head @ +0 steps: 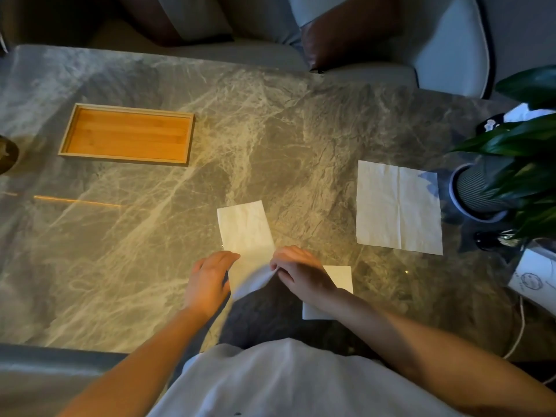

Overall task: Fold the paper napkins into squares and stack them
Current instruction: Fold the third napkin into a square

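Note:
A half-folded white napkin [244, 227] lies as a long strip on the marble table [150, 236] in front of me. My right hand [301, 272] pinches the strip's near corner and lifts it off the table. My left hand [207, 281] rests with straight fingers against the strip's left edge. A small folded napkin square [340, 278] lies partly under my right wrist. An unfolded napkin [398, 207] lies flat to the right.
A wooden tray [126, 134] sits at the far left. A potted plant [493, 188] stands at the right edge, with white objects and a cable beside it. Chairs and a brown cushion [349, 28] stand beyond the far edge.

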Tool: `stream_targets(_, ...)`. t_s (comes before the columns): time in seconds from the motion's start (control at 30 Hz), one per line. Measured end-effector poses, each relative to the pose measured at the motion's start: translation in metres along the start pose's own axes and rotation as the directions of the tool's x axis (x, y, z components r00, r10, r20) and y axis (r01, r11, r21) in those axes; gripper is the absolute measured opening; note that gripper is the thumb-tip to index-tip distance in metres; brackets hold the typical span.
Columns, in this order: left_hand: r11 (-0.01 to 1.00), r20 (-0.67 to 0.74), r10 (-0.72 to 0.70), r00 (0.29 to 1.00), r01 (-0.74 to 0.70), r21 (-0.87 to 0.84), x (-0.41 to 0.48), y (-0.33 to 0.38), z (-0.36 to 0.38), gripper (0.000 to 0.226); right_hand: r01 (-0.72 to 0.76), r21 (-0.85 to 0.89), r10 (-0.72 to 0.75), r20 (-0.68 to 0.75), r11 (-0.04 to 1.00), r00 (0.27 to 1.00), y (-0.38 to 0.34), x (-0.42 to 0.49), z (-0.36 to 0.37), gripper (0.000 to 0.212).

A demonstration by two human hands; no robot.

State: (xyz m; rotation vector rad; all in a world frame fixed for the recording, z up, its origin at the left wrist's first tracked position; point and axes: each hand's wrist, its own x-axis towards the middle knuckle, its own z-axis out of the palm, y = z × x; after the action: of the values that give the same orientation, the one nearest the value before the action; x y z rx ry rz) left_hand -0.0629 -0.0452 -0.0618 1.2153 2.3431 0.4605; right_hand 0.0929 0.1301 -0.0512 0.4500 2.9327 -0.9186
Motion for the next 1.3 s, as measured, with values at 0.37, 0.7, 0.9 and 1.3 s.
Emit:
stream_targets(0.37, 0.976, -0.045, -0.149, 0.988, 0.14, -0.167, -0.017, 0.006, 0.003, 0.028, 0.068, -0.1, -0.051, 0.163, 0.993, 0.985, 0.001, -0.007, 0.001, 0.027)
stream_targets(0.7, 0.985, -0.086, -0.134, 0.987, 0.123, -0.125, -0.027, 0.003, 0.011, 0.006, -0.067, -0.027, 0.07, 0.096, 0.997, 0.993, -0.002, -0.011, 0.009, 0.006)
stream_targets(0.9, 0.97, -0.082, -0.221, 0.972, 0.21, -0.123, -0.025, 0.007, 0.013, 0.007, -0.355, 0.138, 0.341, 0.112, 0.925, 0.933, -0.006, -0.005, 0.013, 0.021)
stream_targets(1.3, 0.921, -0.064, -0.338, 0.939, 0.316, -0.228, -0.02, 0.01, 0.014, 0.007, -0.458, 0.133, 0.448, 0.101, 0.879, 0.889, -0.013, 0.002, 0.013, 0.027)
